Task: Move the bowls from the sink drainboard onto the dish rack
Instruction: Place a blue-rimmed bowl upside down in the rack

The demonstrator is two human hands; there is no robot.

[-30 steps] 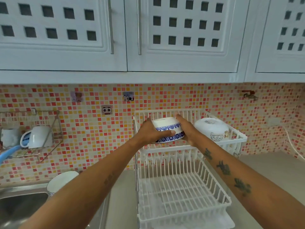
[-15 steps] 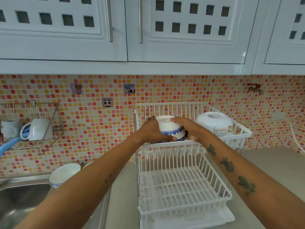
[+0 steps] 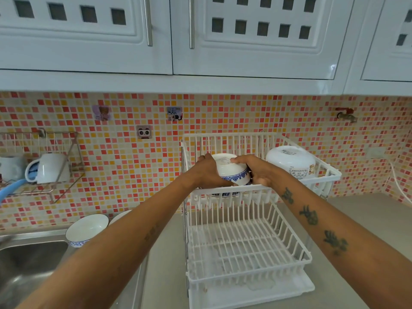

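Presently both hands clasp one upturned blue-patterned bowl (image 3: 231, 172): left hand (image 3: 208, 172) wrapped on its left wall, right hand (image 3: 256, 171) on the right, fingers over the foot, lowering it into the dish rack (image 3: 263, 263) upper tier beside a white bowl (image 3: 291, 161). Glazed ceramic, likely slick, heavy-ish, chippable; hold walls, not rim. Two bowls (image 3: 87, 229) wait on the sink drainboard (image 3: 33, 236).

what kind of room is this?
Most likely a home kitchen: a steel sink at left, a white two-tier dish rack on the counter, mosaic tile backsplash, wall cabinets overhead.
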